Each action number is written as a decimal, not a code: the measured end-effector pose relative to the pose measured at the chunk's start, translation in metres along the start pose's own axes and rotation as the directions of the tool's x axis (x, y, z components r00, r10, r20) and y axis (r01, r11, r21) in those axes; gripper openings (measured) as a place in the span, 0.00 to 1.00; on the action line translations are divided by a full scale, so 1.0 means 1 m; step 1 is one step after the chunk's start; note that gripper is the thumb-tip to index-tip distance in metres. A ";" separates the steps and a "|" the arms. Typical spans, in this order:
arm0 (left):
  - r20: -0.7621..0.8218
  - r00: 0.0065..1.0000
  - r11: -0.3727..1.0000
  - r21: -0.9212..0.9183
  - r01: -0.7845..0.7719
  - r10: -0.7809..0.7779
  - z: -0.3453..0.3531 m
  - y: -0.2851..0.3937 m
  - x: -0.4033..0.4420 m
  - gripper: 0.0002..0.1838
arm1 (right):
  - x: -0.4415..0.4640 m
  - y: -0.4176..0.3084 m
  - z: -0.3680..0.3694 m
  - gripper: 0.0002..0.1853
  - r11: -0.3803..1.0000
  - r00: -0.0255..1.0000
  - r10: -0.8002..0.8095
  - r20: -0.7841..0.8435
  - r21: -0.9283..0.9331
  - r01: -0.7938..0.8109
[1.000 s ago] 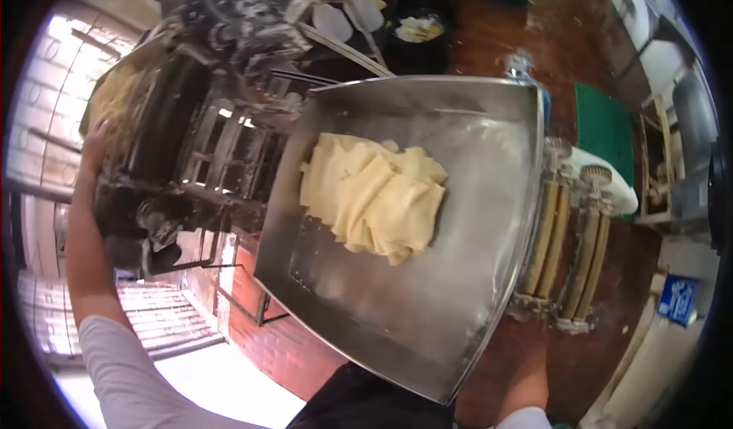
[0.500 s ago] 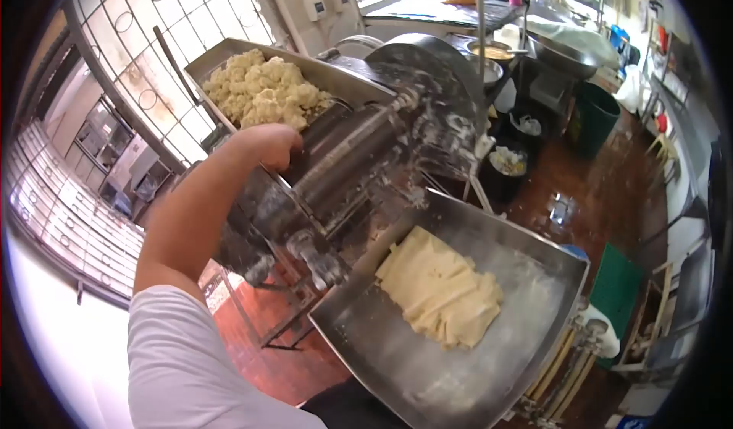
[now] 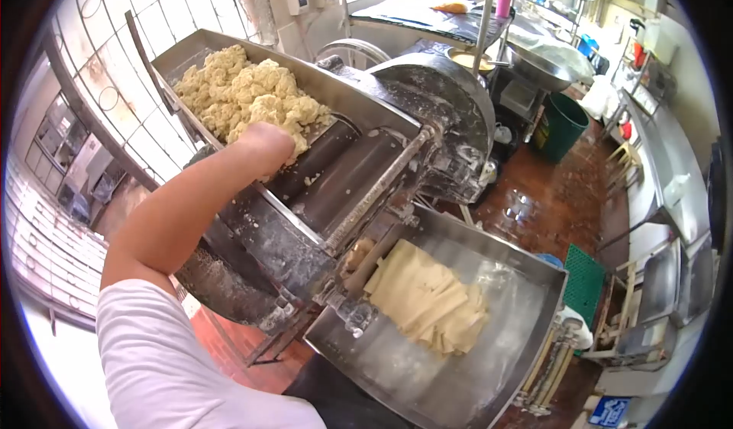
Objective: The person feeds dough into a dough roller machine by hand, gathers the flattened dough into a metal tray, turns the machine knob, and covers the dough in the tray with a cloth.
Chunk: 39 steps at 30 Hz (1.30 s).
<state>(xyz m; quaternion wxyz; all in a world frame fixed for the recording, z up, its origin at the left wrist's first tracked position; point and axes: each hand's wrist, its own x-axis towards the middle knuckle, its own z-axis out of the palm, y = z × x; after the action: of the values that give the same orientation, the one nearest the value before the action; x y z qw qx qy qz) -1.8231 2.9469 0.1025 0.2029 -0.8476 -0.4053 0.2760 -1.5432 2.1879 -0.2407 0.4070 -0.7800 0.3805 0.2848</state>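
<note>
My left hand [image 3: 266, 148] reaches in from the lower left and is curled closed against the near edge of a heap of crumbly yellow dough [image 3: 244, 93]. Its fingertips are hidden in or behind the dough. The heap lies in the metal hopper tray [image 3: 179, 62] on top of a dough sheeter. Just right of the hand are the steel rollers [image 3: 343, 173], with small crumbs on them. Below, a folded sheet of dough [image 3: 427, 295] rests in a metal catch tray [image 3: 366, 368]. My right hand is out of view.
A round flour-dusted guard [image 3: 435, 112] covers the machine's right side. A green bin [image 3: 561, 127] stands on the red floor beyond it. Metal counters [image 3: 660, 161] line the right wall, and a barred window [image 3: 114, 70] is at left.
My left hand has shifted from the rollers' edge to press into the dough heap. The camera has tilted, showing more of the rollers. The folded sheet stays in the catch tray.
</note>
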 end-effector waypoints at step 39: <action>-0.139 0.962 0.907 -0.323 -0.269 0.235 -0.003 0.038 0.018 0.15 | 0.026 0.092 -0.009 0.29 0.998 1.000 0.006 0.023 -0.062 -0.005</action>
<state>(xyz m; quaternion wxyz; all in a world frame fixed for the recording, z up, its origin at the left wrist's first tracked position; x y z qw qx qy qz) -1.7900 2.9383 0.0779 0.0360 -0.9274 -0.3233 0.1845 -1.6035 2.1359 -0.2943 0.3862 -0.7879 0.3690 0.3066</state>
